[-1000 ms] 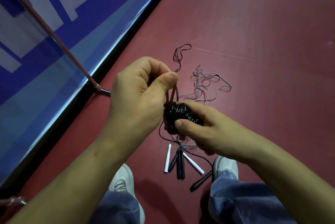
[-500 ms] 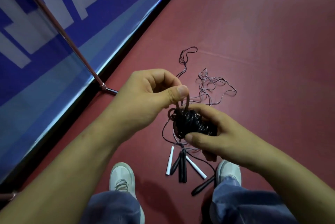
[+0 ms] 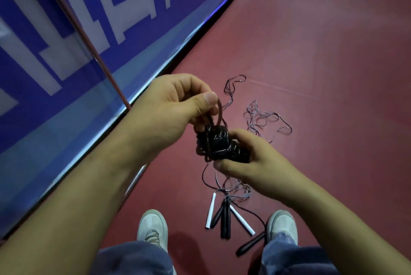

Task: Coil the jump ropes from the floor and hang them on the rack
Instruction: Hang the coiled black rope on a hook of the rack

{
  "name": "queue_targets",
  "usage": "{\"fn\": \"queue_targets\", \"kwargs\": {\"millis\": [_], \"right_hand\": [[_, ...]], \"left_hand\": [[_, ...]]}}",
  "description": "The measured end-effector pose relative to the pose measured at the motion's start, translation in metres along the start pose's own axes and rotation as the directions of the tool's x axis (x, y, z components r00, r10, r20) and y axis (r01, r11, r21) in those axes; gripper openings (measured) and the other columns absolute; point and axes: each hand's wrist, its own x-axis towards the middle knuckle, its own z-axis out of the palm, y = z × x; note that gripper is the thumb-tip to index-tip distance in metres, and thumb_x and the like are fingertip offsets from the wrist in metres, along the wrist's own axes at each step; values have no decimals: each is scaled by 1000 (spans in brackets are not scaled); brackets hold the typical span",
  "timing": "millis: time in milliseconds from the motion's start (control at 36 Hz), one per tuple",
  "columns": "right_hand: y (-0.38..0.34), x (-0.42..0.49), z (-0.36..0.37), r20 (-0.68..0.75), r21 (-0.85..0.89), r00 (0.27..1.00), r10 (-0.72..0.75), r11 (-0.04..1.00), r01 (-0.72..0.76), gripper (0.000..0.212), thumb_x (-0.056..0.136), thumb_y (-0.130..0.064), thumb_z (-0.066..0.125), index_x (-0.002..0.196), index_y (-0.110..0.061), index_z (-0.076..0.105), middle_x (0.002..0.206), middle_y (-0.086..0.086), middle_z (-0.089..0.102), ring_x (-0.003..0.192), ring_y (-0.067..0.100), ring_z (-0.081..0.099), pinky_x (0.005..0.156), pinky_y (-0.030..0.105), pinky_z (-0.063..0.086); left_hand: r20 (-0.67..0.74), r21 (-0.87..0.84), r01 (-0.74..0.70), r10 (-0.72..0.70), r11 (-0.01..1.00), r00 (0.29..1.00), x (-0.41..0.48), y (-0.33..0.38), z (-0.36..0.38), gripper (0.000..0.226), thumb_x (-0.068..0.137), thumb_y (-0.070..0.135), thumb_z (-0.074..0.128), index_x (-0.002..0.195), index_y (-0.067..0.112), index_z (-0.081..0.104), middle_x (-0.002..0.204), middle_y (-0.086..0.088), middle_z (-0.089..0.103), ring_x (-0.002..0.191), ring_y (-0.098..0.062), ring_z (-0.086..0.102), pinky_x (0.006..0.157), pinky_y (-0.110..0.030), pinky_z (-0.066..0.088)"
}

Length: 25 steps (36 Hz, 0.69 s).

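Grips black coil (image 3: 219,144) in right hand (image 3: 251,163); pinches its top loop (image 3: 219,111) between thumb and fingers of left hand (image 3: 173,105). Stands on red floor (image 3: 322,52), shoes (image 3: 153,225) flanking white and black handles (image 3: 225,217), with loose cords (image 3: 264,116) beyond.

Gap betw. L-hand fingers (image 3: 191,84) and R-hand fingers (image 3: 243,135) filled by black coil (image 3: 219,143). Beyond fingertips: loose rope tangle (image 3: 264,119) lying low, open red floor (image 3: 333,52) past it and to R. Left of L fingers: passage blocked by blue barrier (image 3: 55,119) w/ slanted pole (image 3: 92,49). Under fingers: handles (image 3: 224,217) betw. shoes (image 3: 153,225).
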Motion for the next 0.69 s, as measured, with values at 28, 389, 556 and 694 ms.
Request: {"fn": "queue_targets", "kwargs": {"millis": [28, 389, 556, 694], "right_hand": [[-11, -1, 2, 5, 18, 1000, -22, 1000, 22, 35, 88, -10, 77, 117, -25, 65, 95, -4, 75, 78, 8, 66, 70, 22, 51], [-170, -16, 48, 60, 153, 959, -276, 952, 264, 30, 92, -13, 71, 117, -26, 61, 82, -1, 69, 72, 11, 61, 62, 22, 47], [-240, -14, 80, 104, 36, 947, -304, 953, 302, 29, 89, -17, 73, 115, -25, 61, 83, 6, 67, 68, 14, 59, 60, 28, 48], [-290, -13, 103, 144, -134, 927, -346, 922, 365, 35, 83, -25, 77, 114, -27, 60, 88, -7, 65, 60, 1, 55, 55, 17, 44]], "left_hand": [[-20, 12, -12, 12, 1000, 1000, -1, 11, -6, 10, 96, 8, 62, 88, 4, 66, 77, -7, 72, 67, -23, 65, 67, -35, 57], [-229, 314, -143, 221, 938, 948, -37, 181, -100, 7, 96, 6, 64, 90, 5, 66, 77, -13, 70, 65, -19, 66, 62, -31, 53], [-238, 505, -64, 210, 861, 948, -67, 243, -147, 13, 94, 5, 66, 100, 16, 69, 76, -5, 73, 69, -29, 73, 68, -38, 61], [-255, 605, -2, 196, 796, 947, -91, 286, -181, 12, 96, 7, 65, 96, 14, 74, 81, -3, 75, 64, -10, 72, 66, -26, 60]]}}
